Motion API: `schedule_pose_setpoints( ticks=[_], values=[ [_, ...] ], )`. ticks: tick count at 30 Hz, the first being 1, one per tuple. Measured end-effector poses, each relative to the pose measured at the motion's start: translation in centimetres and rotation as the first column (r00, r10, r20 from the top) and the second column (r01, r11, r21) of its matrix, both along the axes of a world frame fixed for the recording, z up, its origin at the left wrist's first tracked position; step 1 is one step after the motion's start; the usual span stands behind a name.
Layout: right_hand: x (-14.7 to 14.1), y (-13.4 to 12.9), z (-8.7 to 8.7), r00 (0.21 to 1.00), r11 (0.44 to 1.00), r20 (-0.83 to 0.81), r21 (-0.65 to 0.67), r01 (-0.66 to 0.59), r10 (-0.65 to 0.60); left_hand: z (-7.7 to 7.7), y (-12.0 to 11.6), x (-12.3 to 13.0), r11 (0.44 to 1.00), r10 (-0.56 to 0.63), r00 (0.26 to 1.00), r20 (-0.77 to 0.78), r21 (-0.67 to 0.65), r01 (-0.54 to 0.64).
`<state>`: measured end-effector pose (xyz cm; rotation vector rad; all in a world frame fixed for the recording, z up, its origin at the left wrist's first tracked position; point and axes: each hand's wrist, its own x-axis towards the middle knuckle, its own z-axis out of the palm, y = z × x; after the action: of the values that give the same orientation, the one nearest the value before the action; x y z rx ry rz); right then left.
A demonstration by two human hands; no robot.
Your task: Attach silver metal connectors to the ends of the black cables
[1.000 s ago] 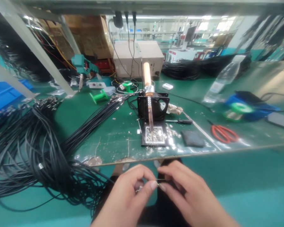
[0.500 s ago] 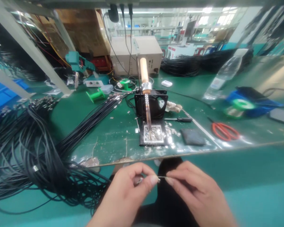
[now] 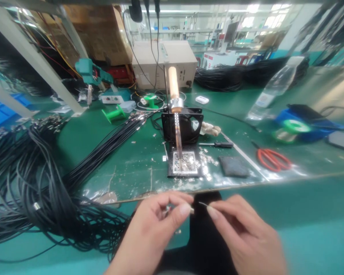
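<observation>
Just in front of the bench edge, my left hand (image 3: 157, 221) is closed in a pinch on a small pale, metallic-looking piece (image 3: 192, 210). Most of that piece is covered by the thumb and fingers, so its kind is unclear. Facing it, my right hand (image 3: 240, 225) pinches a short thin wire (image 3: 202, 203) between thumb and forefinger. The wire's free end points toward the left hand, with a gap between them. Beyond both hands, an upright soldering iron (image 3: 174, 91) has its tip over a square tray (image 3: 174, 168) of metal bits.
Black cables (image 3: 54, 183) hang over the bench edge at left. A black fan (image 3: 168, 126) stands behind the iron. To the right lie a screwdriver (image 3: 223, 145), a dark pad (image 3: 233, 167), red-handled scissors (image 3: 273, 159) and a plastic bottle (image 3: 275, 89).
The thin wire, earlier stretched between both hands, now shows a free end at my right hand. My hands have come slightly apart, and the right has shifted a little rightward.
</observation>
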<state>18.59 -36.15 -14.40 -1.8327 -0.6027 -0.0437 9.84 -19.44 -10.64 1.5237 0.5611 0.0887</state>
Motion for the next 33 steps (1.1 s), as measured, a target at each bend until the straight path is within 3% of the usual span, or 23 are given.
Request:
schedule_pose_setpoints(
  ticks=[3, 6, 9, 12, 17, 21, 25, 30, 33],
  values=[
    [0.5, 0.2, 0.2, 0.991, 0.992, -0.068, -0.048, -0.120, 0.117, 0.1, 0.3, -0.9, 0.959, -0.150, 0.989, 0.007, 0.246, 0.143],
    [0.8, 0.5, 1.0, 0.949, 0.966, -0.236, -0.103, -0.236, 0.207, -0.5, 0.2, -1.4, 0.824, -0.266, 0.962, 0.061, 0.533, 0.194],
    [0.9, 0.8, 1.7, 0.895, 0.951, -0.366, -0.070, -0.302, 0.257, -1.4, -0.2, -1.5, 0.674, -0.353, 0.919, 0.178, 0.730, 0.117],
    [1.1, 0.9, 2.0, 0.873, 0.942, -0.401, -0.065, -0.330, 0.278, -1.9, -0.5, -1.4, 0.589, -0.401, 0.887, 0.231, 0.806, 0.056],
    [1.5, 0.3, 1.9, 0.909, 0.927, -0.286, -0.130, -0.351, 0.304, -1.5, -0.6, -1.5, 0.555, -0.451, 0.880, 0.148, 0.819, 0.146],
    [1.8, -0.2, 1.8, 0.910, 0.894, -0.149, -0.181, -0.410, 0.387, -1.0, -0.1, -1.5, 0.588, -0.490, 0.871, 0.037, 0.752, 0.298],
    [2.0, -0.6, 1.6, 0.901, 0.879, -0.084, -0.201, -0.433, 0.425, -0.5, 0.4, -1.3, 0.689, -0.483, 0.875, 0.021, 0.627, 0.365],
    [2.7, -1.5, 1.5, 0.962, 0.945, -0.034, -0.179, -0.274, 0.272, 0.1, 1.1, -1.1, 0.859, -0.302, 0.953, 0.026, 0.441, 0.260],
    [2.5, -1.7, 1.7, 0.982, 0.976, 0.022, -0.120, -0.183, 0.187, 0.3, 1.3, -0.5, 0.958, -0.164, 0.986, -0.015, 0.235, 0.163]
  ],
)
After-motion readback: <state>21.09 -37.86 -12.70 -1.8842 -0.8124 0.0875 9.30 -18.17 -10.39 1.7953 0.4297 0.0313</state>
